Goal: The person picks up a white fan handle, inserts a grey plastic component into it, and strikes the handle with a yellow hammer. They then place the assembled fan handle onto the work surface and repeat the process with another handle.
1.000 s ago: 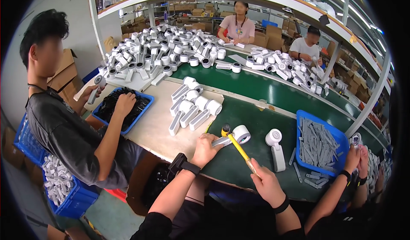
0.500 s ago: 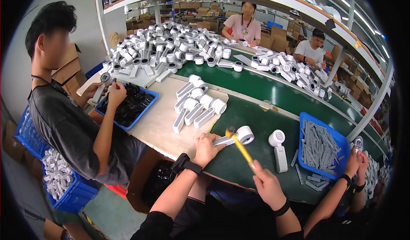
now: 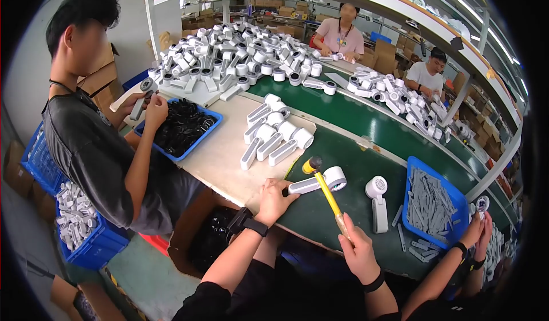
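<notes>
My left hand grips the handle end of a white and grey handheld fan, which lies on the green table mat with its round head to the right. My right hand is closed round the wooden end of a hammer. That hammer has a yellow shaft and a dark head with a yellow part, held over the fan's handle. Part of the fan is hidden behind the shaft. Another handheld fan lies to the right, its vented head turned up.
Several fans lie grouped beyond my left hand, before a large fan pile. A blue tray of grey strips stands right, near a co-worker's hands. At left another person works beside a blue tray of black parts.
The hammer's head has lifted a little off the fan's handle, and its shaft stands more upright. My left hand keeps its hold on the fan. The whole view has shifted slightly.
</notes>
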Demonstrator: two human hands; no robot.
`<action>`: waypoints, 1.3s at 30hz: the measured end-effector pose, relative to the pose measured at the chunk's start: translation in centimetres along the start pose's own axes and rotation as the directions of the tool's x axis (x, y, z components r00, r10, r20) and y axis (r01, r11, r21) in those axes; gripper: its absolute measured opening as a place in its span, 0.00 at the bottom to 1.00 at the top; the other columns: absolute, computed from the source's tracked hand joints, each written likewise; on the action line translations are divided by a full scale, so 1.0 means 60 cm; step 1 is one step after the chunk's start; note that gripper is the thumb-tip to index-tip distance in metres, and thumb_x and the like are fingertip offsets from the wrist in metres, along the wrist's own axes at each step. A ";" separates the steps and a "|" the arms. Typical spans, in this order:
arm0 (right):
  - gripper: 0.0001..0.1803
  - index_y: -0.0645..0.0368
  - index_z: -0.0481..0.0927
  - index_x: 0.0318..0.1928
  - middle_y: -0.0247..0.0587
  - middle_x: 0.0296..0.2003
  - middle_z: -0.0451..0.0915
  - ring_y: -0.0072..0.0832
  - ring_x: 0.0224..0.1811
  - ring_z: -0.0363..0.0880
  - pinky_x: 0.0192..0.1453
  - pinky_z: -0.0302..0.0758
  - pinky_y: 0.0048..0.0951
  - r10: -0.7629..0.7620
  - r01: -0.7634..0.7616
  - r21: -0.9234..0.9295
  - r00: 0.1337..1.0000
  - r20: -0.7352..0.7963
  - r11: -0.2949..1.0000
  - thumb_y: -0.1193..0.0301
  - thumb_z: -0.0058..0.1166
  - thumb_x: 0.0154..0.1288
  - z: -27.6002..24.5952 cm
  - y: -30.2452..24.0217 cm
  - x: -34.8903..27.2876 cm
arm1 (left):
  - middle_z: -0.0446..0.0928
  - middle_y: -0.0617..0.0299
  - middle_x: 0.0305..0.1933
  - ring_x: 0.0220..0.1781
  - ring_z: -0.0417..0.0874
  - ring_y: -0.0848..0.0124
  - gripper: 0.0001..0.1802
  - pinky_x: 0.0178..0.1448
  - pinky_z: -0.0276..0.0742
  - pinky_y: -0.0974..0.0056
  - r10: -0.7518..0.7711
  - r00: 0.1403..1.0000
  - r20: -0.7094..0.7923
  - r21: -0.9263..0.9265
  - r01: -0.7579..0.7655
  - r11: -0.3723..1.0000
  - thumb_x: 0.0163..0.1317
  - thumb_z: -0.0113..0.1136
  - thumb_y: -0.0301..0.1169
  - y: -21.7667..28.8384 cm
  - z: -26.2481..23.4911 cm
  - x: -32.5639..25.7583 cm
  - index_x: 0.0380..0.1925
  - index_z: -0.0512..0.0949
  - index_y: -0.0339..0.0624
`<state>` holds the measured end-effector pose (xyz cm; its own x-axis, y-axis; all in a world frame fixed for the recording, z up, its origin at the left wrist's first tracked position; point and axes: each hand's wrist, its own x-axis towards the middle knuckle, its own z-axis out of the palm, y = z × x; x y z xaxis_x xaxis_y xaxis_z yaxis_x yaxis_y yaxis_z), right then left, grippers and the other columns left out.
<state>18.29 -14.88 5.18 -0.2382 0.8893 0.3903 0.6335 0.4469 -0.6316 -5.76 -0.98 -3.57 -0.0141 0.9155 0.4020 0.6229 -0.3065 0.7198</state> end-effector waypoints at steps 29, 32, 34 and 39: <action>0.31 0.61 0.69 0.68 0.45 0.28 0.72 0.34 0.26 0.72 0.33 0.70 0.31 -0.021 0.022 -0.006 0.996 0.090 1.000 0.81 0.56 0.63 0.011 0.004 0.001 | 0.79 0.56 0.35 0.49 0.74 0.56 0.18 0.54 0.69 0.55 0.024 0.998 -0.066 0.009 -0.024 1.000 0.47 0.75 0.38 -0.009 0.006 -0.006 0.38 0.87 0.43; 0.32 0.60 0.69 0.68 0.44 0.29 0.73 0.31 0.27 0.72 0.34 0.70 0.30 0.002 -0.002 0.048 1.000 -0.015 0.999 0.82 0.57 0.63 0.012 0.014 -0.008 | 0.81 0.58 0.36 0.51 0.74 0.57 0.19 0.57 0.67 0.53 0.006 0.998 -0.070 0.002 -0.006 1.000 0.45 0.76 0.36 0.001 0.007 -0.007 0.40 0.87 0.47; 0.32 0.60 0.69 0.68 0.45 0.29 0.74 0.33 0.27 0.73 0.35 0.71 0.30 0.046 -0.045 -0.026 0.996 0.072 0.999 0.81 0.57 0.63 0.014 0.036 0.000 | 0.81 0.57 0.36 0.51 0.74 0.56 0.19 0.57 0.67 0.54 0.015 0.998 -0.058 0.032 -0.013 0.999 0.47 0.75 0.38 -0.003 0.007 -0.009 0.40 0.87 0.47; 0.31 0.61 0.68 0.68 0.47 0.30 0.75 0.35 0.28 0.74 0.36 0.72 0.30 0.033 -0.033 0.012 0.999 0.025 0.999 0.80 0.56 0.64 0.012 0.029 -0.016 | 0.81 0.57 0.36 0.51 0.74 0.56 0.19 0.56 0.67 0.54 0.041 0.997 -0.072 0.054 -0.038 0.998 0.48 0.75 0.40 -0.001 0.007 -0.007 0.40 0.88 0.46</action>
<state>19.12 -14.88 3.22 -0.2355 0.9057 0.3524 0.6326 0.4181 -0.6520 -5.48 -1.26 -4.02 -0.0446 0.8809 0.4712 0.6646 -0.3260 0.6723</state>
